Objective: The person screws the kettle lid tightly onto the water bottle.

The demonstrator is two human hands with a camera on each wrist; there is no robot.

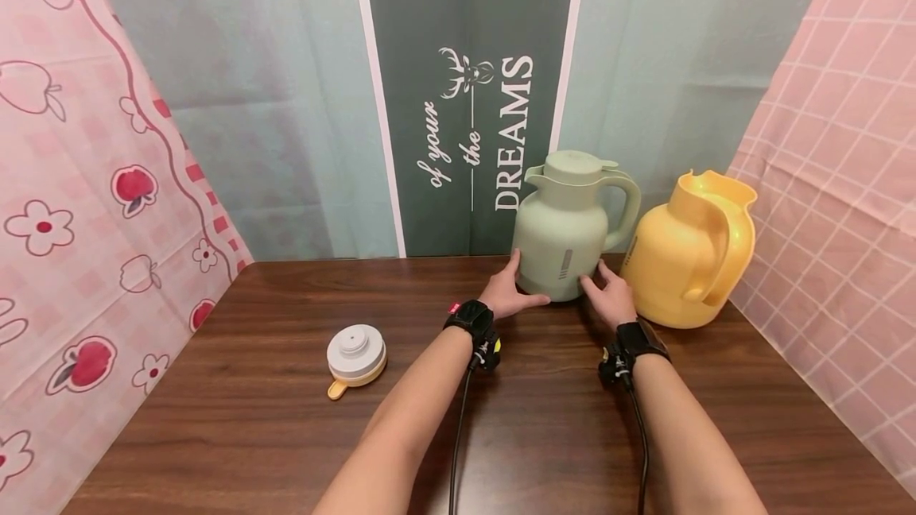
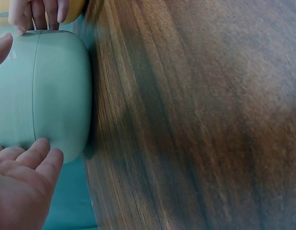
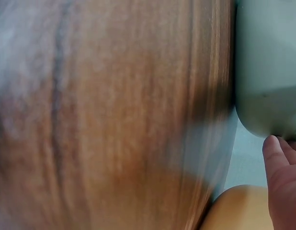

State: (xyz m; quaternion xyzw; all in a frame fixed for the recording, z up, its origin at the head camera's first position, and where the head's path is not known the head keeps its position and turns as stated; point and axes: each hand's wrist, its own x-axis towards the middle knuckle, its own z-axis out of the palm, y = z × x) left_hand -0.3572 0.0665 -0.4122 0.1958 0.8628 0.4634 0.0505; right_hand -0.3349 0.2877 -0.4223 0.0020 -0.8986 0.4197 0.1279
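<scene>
A pale green insulated jug (image 1: 561,233) with a lid, spout and looped handle stands upright near the back edge of the brown table. My left hand (image 1: 503,292) touches its left side low down, thumb spread toward the front; in the left wrist view the fingertips of that hand (image 2: 28,184) rest against the green wall. On the opposite side my right hand (image 1: 611,299) touches the lower body below the handle. In the right wrist view, the right hand's (image 3: 287,182) fingertips meet the jug's lower side. Neither hand wraps around the jug.
A yellow jug (image 1: 687,253) without a lid stands just right of the right hand. Toward the left of the table (image 1: 250,435) lies a white and yellow lid (image 1: 356,356), its tab pointing forward. Hanging cloths (image 1: 300,102) border the back and both sides.
</scene>
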